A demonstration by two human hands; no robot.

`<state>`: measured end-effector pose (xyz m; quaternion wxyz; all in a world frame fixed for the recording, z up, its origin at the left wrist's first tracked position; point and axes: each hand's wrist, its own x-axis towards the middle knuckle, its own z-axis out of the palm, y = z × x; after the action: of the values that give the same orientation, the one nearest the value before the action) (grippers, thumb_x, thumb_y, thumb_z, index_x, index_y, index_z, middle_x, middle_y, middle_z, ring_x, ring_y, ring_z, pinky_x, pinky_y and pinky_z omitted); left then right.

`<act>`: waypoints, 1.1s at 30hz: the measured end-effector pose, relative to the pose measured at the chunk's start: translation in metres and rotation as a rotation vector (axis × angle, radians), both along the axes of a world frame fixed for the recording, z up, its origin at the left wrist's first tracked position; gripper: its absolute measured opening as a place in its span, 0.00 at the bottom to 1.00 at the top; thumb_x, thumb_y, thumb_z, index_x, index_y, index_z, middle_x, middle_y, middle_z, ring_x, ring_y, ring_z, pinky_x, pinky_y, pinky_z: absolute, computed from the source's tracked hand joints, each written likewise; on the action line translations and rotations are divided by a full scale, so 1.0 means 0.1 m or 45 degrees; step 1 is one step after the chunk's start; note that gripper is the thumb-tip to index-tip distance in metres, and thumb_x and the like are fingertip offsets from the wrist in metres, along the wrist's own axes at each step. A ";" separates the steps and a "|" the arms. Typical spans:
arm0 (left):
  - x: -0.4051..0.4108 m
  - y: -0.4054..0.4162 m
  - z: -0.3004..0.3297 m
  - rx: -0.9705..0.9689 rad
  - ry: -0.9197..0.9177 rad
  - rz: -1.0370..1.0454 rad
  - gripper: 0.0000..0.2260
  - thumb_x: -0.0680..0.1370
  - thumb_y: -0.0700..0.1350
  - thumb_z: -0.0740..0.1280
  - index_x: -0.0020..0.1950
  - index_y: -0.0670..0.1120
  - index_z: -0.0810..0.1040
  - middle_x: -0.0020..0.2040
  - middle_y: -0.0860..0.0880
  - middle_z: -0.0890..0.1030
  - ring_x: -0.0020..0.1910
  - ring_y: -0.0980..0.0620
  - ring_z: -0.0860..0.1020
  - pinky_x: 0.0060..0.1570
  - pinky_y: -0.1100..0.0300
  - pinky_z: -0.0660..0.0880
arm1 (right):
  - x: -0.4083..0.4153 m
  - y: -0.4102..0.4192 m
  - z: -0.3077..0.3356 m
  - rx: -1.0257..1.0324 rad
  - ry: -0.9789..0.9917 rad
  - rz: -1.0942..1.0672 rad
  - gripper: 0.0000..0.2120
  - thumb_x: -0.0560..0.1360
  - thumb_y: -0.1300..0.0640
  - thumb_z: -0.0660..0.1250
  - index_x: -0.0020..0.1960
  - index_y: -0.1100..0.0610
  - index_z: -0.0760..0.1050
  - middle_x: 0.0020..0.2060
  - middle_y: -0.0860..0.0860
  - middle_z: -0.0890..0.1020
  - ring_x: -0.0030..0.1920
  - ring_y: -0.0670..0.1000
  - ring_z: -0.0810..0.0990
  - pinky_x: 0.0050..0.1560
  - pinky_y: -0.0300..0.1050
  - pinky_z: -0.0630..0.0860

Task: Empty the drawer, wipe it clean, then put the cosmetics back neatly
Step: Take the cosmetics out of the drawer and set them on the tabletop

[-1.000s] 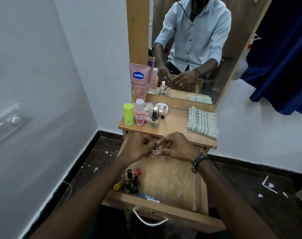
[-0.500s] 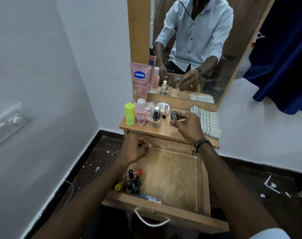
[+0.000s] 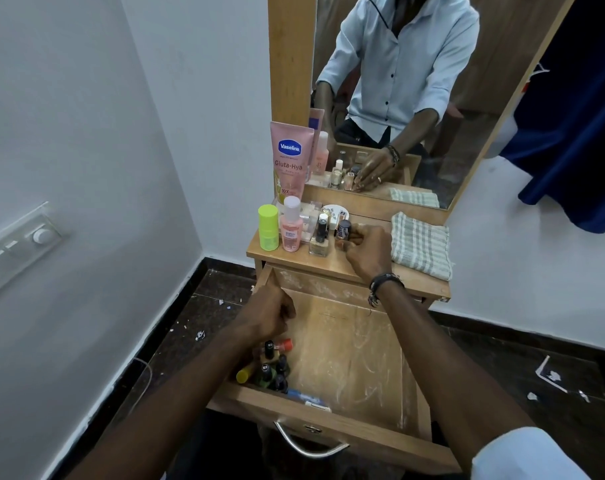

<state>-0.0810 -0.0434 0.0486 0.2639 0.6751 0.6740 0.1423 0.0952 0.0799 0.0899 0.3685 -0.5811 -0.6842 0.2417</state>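
Observation:
The wooden drawer (image 3: 360, 355) is pulled out, its floor streaked with white dust. Several nail polish bottles (image 3: 271, 370) and a blue tube (image 3: 303, 396) lie in its front left corner. My right hand (image 3: 365, 252) holds a small dark-capped bottle (image 3: 342, 230) on the dressing table top (image 3: 332, 268), beside a beige nail polish bottle (image 3: 319, 237). My left hand (image 3: 271, 311) hangs over the drawer's left side with fingers curled; I cannot tell if it holds anything. A pink Vaseline tube (image 3: 289, 161), a green bottle (image 3: 268, 232) and a pink bottle (image 3: 291, 225) stand at the back left.
A folded green-striped cloth (image 3: 420, 245) lies on the right of the table top. A mirror (image 3: 432, 81) stands behind it. The drawer has a metal handle (image 3: 309, 445) at its front. White walls close in on the left, and a dark floor with scraps surrounds the table.
My right hand moved from over the drawer up to the table top with the small bottle and lowered it beside the others. My left hand sank a little toward the drawer.

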 end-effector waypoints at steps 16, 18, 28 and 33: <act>0.26 0.08 -0.05 -0.180 0.636 -0.286 0.18 0.72 0.47 0.74 0.58 0.45 0.75 0.58 0.44 0.76 0.57 0.46 0.75 0.56 0.53 0.73 | 0.22 -0.18 -0.06 0.033 0.087 -0.034 0.17 0.75 0.66 0.71 0.63 0.63 0.78 0.53 0.55 0.85 0.51 0.48 0.84 0.56 0.42 0.80; 0.24 0.10 0.00 -0.063 0.545 -0.242 0.13 0.70 0.47 0.74 0.53 0.45 0.80 0.53 0.46 0.79 0.53 0.48 0.77 0.53 0.55 0.74 | 0.31 -0.27 -0.08 0.160 0.151 -0.075 0.11 0.76 0.65 0.71 0.57 0.61 0.80 0.47 0.52 0.85 0.46 0.46 0.84 0.52 0.44 0.82; 0.20 0.10 0.33 -0.108 -1.390 0.610 0.06 0.76 0.31 0.66 0.51 0.31 0.80 0.44 0.34 0.83 0.34 0.47 0.83 0.35 0.57 0.82 | 0.54 -0.55 -0.13 -0.117 0.107 0.373 0.09 0.73 0.65 0.74 0.51 0.56 0.81 0.39 0.50 0.84 0.40 0.52 0.85 0.40 0.44 0.83; 0.32 0.11 0.28 -0.162 -2.029 0.650 0.07 0.75 0.27 0.64 0.50 0.32 0.78 0.48 0.34 0.83 0.44 0.42 0.85 0.47 0.52 0.83 | 0.48 -0.56 -0.07 -0.286 0.254 0.496 0.13 0.68 0.60 0.79 0.51 0.57 0.82 0.41 0.53 0.86 0.39 0.49 0.85 0.40 0.41 0.83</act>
<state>-0.0494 -0.0325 0.0770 0.6585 0.1831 0.4246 0.5938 0.1435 0.0236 0.0833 0.3136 -0.4486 -0.7126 0.4387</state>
